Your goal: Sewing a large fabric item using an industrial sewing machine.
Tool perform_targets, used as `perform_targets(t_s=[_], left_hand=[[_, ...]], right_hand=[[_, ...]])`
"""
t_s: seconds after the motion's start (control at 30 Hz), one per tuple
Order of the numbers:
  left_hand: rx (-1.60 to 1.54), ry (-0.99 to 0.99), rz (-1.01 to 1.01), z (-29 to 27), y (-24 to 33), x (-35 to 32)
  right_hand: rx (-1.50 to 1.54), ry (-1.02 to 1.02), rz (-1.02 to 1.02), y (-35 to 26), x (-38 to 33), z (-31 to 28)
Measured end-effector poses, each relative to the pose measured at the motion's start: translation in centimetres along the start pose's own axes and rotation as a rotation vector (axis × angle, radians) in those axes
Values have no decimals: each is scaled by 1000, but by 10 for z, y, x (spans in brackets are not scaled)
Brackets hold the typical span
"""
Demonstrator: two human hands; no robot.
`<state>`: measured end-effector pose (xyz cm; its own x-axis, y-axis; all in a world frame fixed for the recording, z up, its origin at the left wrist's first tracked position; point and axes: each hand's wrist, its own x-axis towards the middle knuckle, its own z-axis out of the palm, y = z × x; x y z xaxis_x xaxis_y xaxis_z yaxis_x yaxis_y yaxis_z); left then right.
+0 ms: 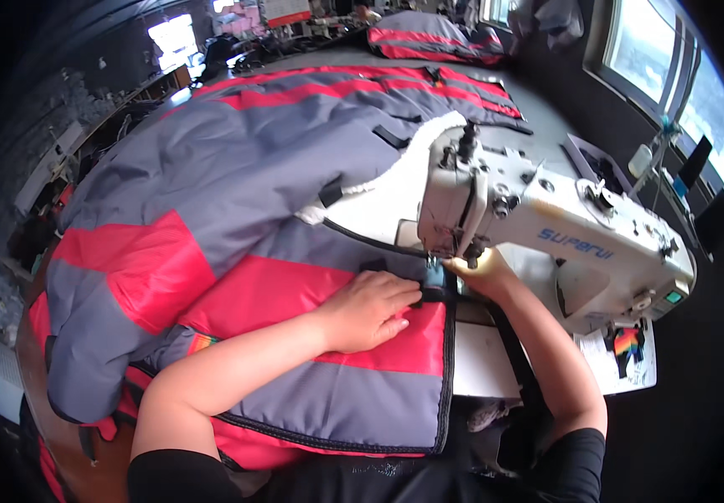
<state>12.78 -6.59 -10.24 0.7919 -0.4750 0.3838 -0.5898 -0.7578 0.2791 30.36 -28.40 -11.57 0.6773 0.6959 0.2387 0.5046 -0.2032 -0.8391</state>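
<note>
A large padded grey and red quilted cover (269, 293) with black bound edges lies across the table and under a white sewing machine (546, 218). My left hand (370, 310) rests on its red band, fingers laid out towards the presser foot (434, 272). Just right of the needle, my right hand (483, 272) has its fingers bent together at the fabric's edge. The machine head partly covers those fingertips, so what they hold cannot be made out. A black strip (508, 344) runs beneath my right forearm towards the presser foot.
White fleecy lining (395, 189) shows at a turned-back edge behind the needle. Another grey and red padded piece (433, 38) lies at the far end of the table. A bin (596, 163) and a thread stand (651, 159) are behind the machine. Windows line the right wall.
</note>
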Motion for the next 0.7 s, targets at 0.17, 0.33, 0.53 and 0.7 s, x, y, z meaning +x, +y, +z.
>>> perform_targets(t_s=[0.17,0.33,0.53,0.7], left_hand=[[-11,-46,0,1,-2,0],[5,-17,6,3,-8,8],[-42,15,42,7,-10,9],[-14,16,39,3,-13,13]], right_hand=[[-299,107,57,3,-2,12],[-292,159,-119,-1,2,9],[-348,149,1,2,-3,6],[-835,78,537,-48,-12,5]])
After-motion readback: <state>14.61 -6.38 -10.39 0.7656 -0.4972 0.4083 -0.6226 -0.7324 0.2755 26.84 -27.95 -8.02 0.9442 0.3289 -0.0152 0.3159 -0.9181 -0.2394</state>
